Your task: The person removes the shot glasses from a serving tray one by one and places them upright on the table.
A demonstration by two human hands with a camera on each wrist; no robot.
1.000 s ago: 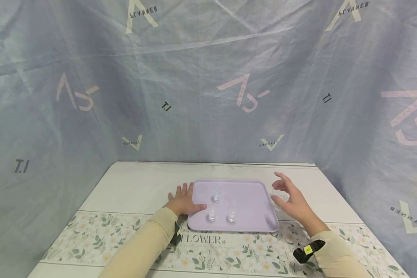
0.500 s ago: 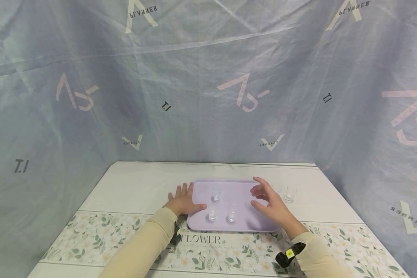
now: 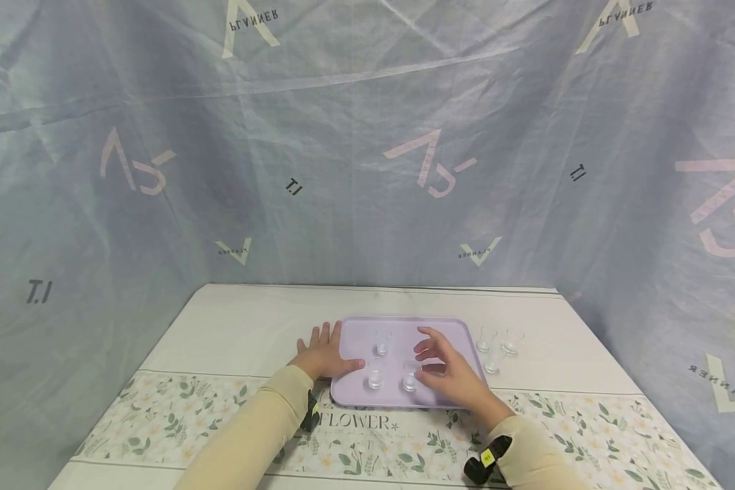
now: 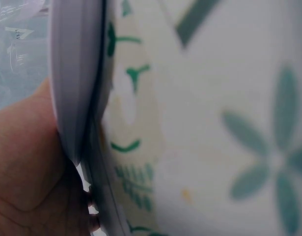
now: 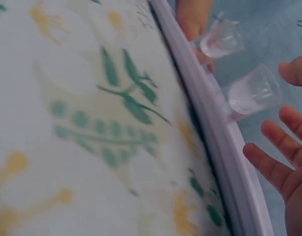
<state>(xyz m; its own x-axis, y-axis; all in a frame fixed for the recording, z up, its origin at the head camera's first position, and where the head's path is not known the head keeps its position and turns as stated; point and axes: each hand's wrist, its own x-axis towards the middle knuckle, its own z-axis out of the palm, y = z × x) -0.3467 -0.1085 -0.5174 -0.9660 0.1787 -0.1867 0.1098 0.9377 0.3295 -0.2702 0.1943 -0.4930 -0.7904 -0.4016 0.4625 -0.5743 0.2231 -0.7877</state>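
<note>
A lilac tray [image 3: 441, 330] lies on the table, with three small clear shot glasses standing on it. My left hand [image 3: 323, 357] rests at the tray's left edge, fingers spread and thumb over the rim. Over the right half of the tray is my right hand [image 3: 452, 373], its thumb and fingers parted around open space. Its thumb overlaps the front right shot glass [image 3: 410, 381] in the head view. In the right wrist view that shot glass [image 5: 254, 93] stands just off the fingertips, and nothing is held. The other two are a front left shot glass [image 3: 375, 378] and a back shot glass [image 3: 382, 346].
Right of the tray, three more clear shot glasses stand together on the table: a left one [image 3: 484, 341], a right one [image 3: 510, 344] and a nearer one [image 3: 492, 364]. A floral printed band [image 3: 220, 408] crosses the tabletop in front. Grey-blue cloth [image 3: 355, 204] surrounds the table.
My right hand has moved left from the shot glasses beside the tray to over the tray, near the front right shot glass. The left hand and tray have stayed put.
</note>
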